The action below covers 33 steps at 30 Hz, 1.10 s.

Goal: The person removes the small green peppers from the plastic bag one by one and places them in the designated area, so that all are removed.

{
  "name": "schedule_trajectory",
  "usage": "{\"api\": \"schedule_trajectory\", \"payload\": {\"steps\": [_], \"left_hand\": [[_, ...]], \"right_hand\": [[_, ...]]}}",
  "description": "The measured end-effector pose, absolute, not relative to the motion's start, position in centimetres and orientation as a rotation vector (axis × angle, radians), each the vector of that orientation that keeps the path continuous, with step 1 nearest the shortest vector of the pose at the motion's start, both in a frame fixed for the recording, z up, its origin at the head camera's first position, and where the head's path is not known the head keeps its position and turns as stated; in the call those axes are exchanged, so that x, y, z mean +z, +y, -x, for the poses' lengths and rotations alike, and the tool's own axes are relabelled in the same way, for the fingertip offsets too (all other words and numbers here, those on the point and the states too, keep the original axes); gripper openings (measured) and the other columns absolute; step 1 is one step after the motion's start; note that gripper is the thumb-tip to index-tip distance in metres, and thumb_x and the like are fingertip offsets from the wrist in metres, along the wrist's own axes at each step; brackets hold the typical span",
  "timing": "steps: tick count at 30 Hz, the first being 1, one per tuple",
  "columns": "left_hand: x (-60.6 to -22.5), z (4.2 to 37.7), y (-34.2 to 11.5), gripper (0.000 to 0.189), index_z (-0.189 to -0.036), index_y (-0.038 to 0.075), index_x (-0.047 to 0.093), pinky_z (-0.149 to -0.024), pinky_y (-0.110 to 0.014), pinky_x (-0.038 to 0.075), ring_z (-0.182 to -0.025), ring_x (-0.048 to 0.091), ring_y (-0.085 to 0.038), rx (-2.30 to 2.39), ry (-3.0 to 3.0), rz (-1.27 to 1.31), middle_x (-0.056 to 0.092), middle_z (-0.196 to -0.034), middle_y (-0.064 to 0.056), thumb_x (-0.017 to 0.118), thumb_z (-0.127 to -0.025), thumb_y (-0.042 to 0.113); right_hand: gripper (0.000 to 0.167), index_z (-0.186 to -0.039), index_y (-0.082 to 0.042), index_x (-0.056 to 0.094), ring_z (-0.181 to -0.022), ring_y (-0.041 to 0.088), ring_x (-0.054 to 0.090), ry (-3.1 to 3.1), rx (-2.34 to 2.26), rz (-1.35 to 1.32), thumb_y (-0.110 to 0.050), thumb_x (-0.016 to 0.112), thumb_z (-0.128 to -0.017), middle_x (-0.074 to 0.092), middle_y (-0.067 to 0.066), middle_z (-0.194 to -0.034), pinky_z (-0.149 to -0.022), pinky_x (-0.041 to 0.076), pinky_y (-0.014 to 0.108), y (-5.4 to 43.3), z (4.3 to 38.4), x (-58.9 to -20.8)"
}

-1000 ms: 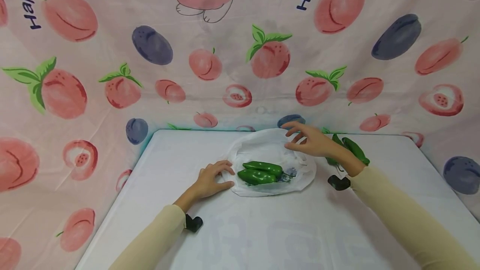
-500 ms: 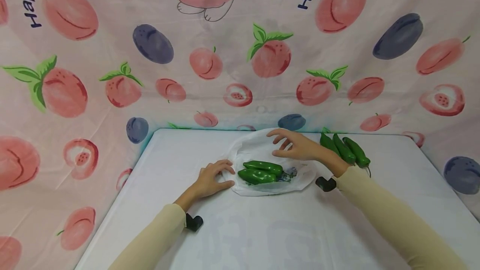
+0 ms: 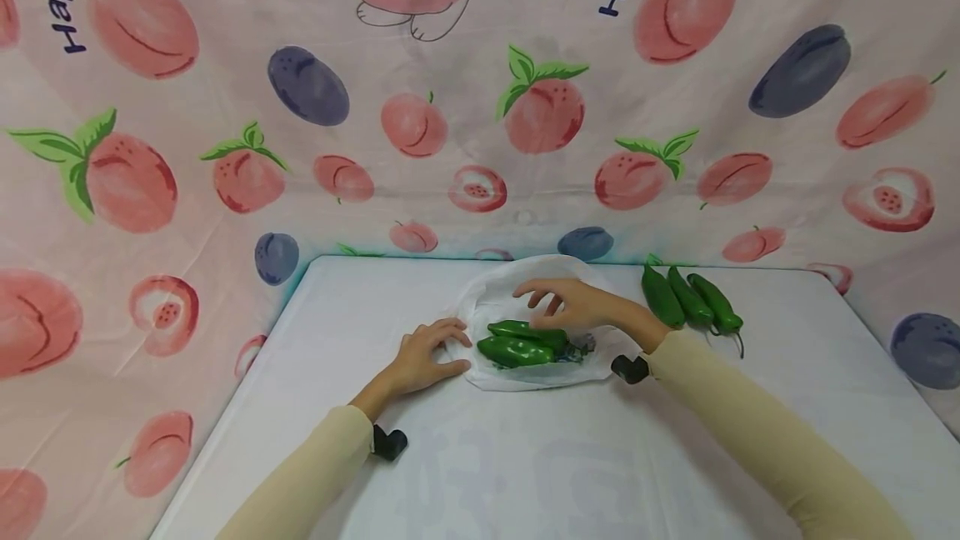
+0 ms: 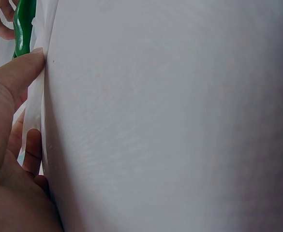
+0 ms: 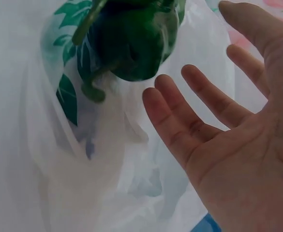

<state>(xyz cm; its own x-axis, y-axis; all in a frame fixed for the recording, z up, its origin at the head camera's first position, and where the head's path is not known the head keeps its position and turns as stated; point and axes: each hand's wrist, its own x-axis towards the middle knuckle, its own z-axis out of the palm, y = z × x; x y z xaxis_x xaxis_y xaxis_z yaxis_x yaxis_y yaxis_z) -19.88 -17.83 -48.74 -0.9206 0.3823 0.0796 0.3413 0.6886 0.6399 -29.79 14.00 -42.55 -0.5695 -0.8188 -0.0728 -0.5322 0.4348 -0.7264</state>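
Note:
Near the table's middle lies a thin white plastic bag (image 3: 491, 282). Two shiny green peppers (image 3: 516, 351) lie side by side in it, stems to the right. My left hand (image 3: 420, 361) rests at the bag's left rim, thumb and fingers apart. In the left wrist view the thumb (image 4: 27, 67) touches the plastic edge. My right hand (image 3: 573, 304) hovers over the bag, overlapping the rear pepper in the head view. Its fingers are loosely spread with nothing in them. In the right wrist view a green pepper (image 5: 136, 43) is just beyond its fingertips.
Three more green peppers (image 3: 691, 298) lie together at the back right of the white table (image 3: 480, 465). Behind the table hangs a pink cloth (image 3: 420, 215) printed with fruit. Each wrist wears a small black device (image 3: 390, 442).
My right hand has moved left and slightly nearer, from the bag's right rim to above the peppers, uncovering the three peppers behind. My left hand stays at the bag's left rim.

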Motion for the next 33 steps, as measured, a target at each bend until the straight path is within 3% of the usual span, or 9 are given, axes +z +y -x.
{"api": "schedule_trajectory", "payload": {"steps": [12,22,33], "left_hand": [[-48.6,19.9,-17.7,0.026,-0.115,0.02,0.07,-0.089,-0.046,0.028,-0.101,0.051,-0.017,1.073,2.82,-0.613,0.057,-0.144,-0.001,0.08,-0.091,0.027],[-48.8,20.0,-17.8,0.026,-0.115,0.022,0.07,-0.09,-0.045,0.027,-0.101,0.051,-0.016,1.074,2.823,-0.611,0.057,-0.144,0.001,0.08,-0.091,0.028],[-48.8,20.0,-17.8,0.026,-0.115,0.023,0.07,-0.089,-0.044,0.027,-0.101,0.051,-0.016,1.063,2.829,-0.609,0.057,-0.144,0.001,0.08,-0.091,0.028]], "right_hand": [[0.054,-0.147,-0.019,0.054,-0.104,0.023,0.067,2.232,-0.758,1.024,-0.018,0.073,-0.097,0.063,0.01,-0.132,-0.092,0.055,0.043,13.1,29.9,-43.2],[0.046,-0.139,-0.023,0.063,-0.099,0.023,0.068,2.212,-0.749,1.022,-0.013,0.073,-0.096,0.064,0.009,-0.128,-0.09,0.055,0.042,12.9,29.9,-43.1],[0.046,-0.14,-0.025,0.062,-0.1,0.022,0.067,2.228,-0.706,1.024,-0.013,0.072,-0.097,0.064,0.008,-0.129,-0.09,0.054,0.041,12.8,29.7,-43.1]]}}
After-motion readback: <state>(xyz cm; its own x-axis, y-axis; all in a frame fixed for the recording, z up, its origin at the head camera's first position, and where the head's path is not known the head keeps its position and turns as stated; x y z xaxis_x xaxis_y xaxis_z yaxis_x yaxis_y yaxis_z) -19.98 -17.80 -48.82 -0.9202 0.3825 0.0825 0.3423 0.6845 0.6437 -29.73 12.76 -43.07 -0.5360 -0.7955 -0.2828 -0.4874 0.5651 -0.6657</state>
